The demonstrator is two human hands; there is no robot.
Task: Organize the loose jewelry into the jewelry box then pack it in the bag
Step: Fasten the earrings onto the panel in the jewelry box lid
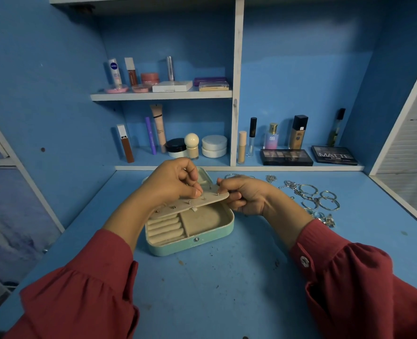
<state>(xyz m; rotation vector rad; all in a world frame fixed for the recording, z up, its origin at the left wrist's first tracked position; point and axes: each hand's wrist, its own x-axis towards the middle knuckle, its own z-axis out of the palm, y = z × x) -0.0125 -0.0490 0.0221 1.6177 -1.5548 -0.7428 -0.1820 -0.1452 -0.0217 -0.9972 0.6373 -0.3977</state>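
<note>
At the far left, on the upper shelf (162,95), I see a row of cosmetics (153,78); more tubes and jars stand on the ledge below.

My left hand (175,182) hovers over the box (190,231), fingers curled in, thumb and forefinger pinching something small at the flap (192,203); I cannot tell what, it is too tiny. The flap is a beige panel held roughly level over the far half of the box, with a few studs (173,207) pinned along it. The box is mint green, open, sitting near the middle of the blue table (227,289). Inside, ring rolls (164,228) fill the left compartment and a plain beige tray (205,220) takes the right.

My right hand (246,195) grips the flap's right end, thumb on top, other fingers curled beneath it.

Further right, well apart from the box, loose jewelry (312,199) lies on the table: silver hoops, chains and rings in a scattered cluster. Behind it, on the far ledge, stand bottles and two dark palettes (285,157).

Red sleeves (364,289) cover both my forearms near the bottom edge.
</note>
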